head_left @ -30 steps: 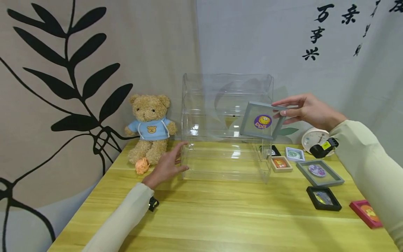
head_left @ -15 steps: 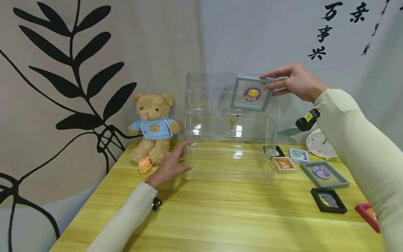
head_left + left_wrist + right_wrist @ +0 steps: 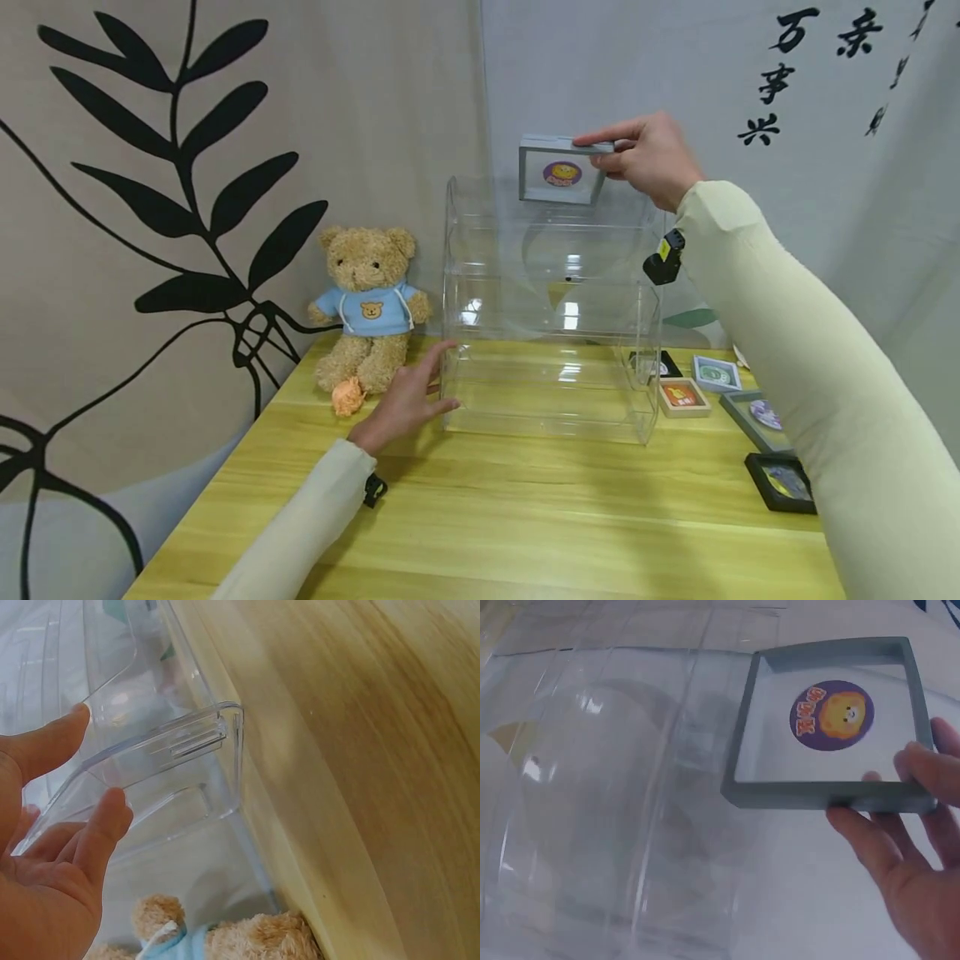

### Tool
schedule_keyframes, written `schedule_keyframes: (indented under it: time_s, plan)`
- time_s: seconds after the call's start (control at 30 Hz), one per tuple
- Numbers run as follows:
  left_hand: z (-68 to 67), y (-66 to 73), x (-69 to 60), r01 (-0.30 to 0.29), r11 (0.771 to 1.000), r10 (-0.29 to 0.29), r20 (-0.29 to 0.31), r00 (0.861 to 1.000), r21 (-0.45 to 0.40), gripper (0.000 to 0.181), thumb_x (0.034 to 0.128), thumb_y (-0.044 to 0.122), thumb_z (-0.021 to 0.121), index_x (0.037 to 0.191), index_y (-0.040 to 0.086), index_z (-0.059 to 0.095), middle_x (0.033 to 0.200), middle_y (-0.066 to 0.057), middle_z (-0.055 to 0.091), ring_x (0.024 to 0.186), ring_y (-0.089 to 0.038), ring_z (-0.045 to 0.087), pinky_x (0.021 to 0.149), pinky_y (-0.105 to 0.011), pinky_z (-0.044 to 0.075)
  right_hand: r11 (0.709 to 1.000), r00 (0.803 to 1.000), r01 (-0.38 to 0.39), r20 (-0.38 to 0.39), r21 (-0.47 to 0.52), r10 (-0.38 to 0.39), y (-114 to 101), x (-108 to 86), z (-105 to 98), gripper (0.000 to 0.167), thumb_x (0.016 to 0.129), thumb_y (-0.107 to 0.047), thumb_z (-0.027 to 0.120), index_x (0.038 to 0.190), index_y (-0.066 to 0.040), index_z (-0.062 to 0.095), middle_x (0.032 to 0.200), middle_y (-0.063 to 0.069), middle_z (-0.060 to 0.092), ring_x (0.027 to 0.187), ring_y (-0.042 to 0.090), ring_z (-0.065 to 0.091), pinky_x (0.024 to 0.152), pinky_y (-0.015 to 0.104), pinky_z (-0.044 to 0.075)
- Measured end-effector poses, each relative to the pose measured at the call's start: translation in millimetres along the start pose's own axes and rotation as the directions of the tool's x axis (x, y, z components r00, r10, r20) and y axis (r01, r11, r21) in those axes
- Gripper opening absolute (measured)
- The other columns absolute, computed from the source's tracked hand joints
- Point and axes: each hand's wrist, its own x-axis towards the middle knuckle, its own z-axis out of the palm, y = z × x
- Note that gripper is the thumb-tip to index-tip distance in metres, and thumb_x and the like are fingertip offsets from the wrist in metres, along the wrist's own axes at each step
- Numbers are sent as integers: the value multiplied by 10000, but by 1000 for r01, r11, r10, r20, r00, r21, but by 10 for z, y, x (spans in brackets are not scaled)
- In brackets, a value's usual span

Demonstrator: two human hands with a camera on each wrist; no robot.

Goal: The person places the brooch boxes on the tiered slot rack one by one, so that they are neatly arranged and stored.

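Observation:
My right hand (image 3: 647,158) pinches a grey square frame (image 3: 558,173) by its right edge, above the top tier of a clear plastic tiered display rack (image 3: 551,383). Behind the frame's clear front is a round purple sticker (image 3: 832,715) with a yellow cartoon character. The right wrist view shows thumb and fingers on opposite faces of the frame, and the rack to its left. My left hand (image 3: 405,402) holds the rack's lower left side panel; in the left wrist view the thumb (image 3: 60,739) and fingers lie on either side of that clear panel (image 3: 161,746).
A teddy bear (image 3: 367,308) in a blue hoodie sits left of the rack, an orange pompom-like ball (image 3: 347,397) by its foot. To the rack's right lie several small frames: beige (image 3: 683,397), white (image 3: 716,373), grey (image 3: 750,419) and black (image 3: 780,482).
My right hand has carried the grey frame up and to the left, from beside the rack to above its top tier, and the frame is more upright. The left hand stays on the rack.

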Motion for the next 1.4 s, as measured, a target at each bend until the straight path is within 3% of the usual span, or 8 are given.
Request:
schedule_keyframes:
  time_s: [0.2, 0.43, 0.63, 0.73, 0.97, 1.1, 1.2, 1.4]
  plan:
    - [5, -12, 17, -13, 1000, 13, -4, 1000, -11, 942, 792, 75, 831, 1553, 244, 302, 1520, -320, 414, 1214, -468, 625, 940, -451, 623, 998, 1000, 14, -20, -61, -15, 68, 146, 185, 316, 980, -69, 629, 1258, -192, 718, 1460, 108, 582, 546, 117, 235, 429, 227, 235]
    - [46, -34, 20, -21, 1000, 21, 2, 1000, -20, 938, 794, 64, 827, 1550, 253, 304, 1528, -319, 406, 1265, -474, 584, 955, -414, 619, 999, 999, -43, -20, -16, 43, 149, 249, 321, 337, 985, -45, 610, 1269, -196, 712, 1482, 68, 549, 769, 94, 414, 517, 192, 300]
    - [41, -27, 16, -30, 1000, 30, -13, 999, -8, 949, 785, 45, 829, 1553, 225, 303, 1508, -338, 420, 1235, -483, 603, 932, -421, 628, 991, 991, -131, -29, 25, 132, 116, 283, 383, 370, 1004, -49, 570, 1304, -230, 688, 1494, 40, 531, 1114, 145, 536, 857, 210, 564]
    - [27, -25, 16, -29, 1000, 29, -21, 999, -10, 947, 788, 45, 828, 1557, 210, 301, 1508, -339, 419, 1208, -486, 620, 920, -438, 629, 983, 985, -173, -10, 58, 173, 56, 309, 403, 411, 1008, -46, 553, 1336, -269, 660, 1542, 14, 484, 1239, 137, 516, 1082, 312, 549]
    - [47, -43, 21, -44, 999, 44, -25, 999, -8, 940, 785, 47, 831, 1553, 204, 312, 1517, -329, 415, 1212, -478, 621, 919, -416, 631, 990, 990, -115, 77, -80, 121, 47, 332, 485, 538, 1040, -139, 512, 1535, -323, 406, 1566, 70, 425, 915, 112, 458, 733, 193, 470]
    - [55, -46, 7, -54, 999, 54, -21, 998, -9, 949, 788, 49, 829, 1556, 230, 302, 1525, -331, 400, 1223, -478, 612, 927, -422, 626, 988, 987, -60, 138, -142, 80, 55, 361, 560, 671, 1042, -179, 513, 1610, -297, 175, 1676, 26, 266, 1303, 177, 456, 1046, 248, 487]
    - [48, -44, -3, -55, 998, 55, -23, 998, -17, 956, 793, 47, 824, 1558, 258, 292, 1529, -329, 392, 1216, -485, 612, 929, -449, 622, 989, 983, -51, 171, -137, 74, 42, 386, 624, 768, 1039, -188, 518, 1619, -274, 21, 1716, -14, 58, 1562, 218, 201, 1301, 337, 279]
    - [36, -50, -7, -55, 998, 54, -18, 998, -18, 951, 803, 40, 816, 1557, 276, 286, 1537, -323, 385, 1222, -494, 605, 933, -472, 619, 989, 975, -71, 198, -131, 96, -24, 395, 745, 863, 1039, -218, 528, 1603, -241, -124, 1704, -37, -93, 1591, 186, -2, 1345, 339, 94]
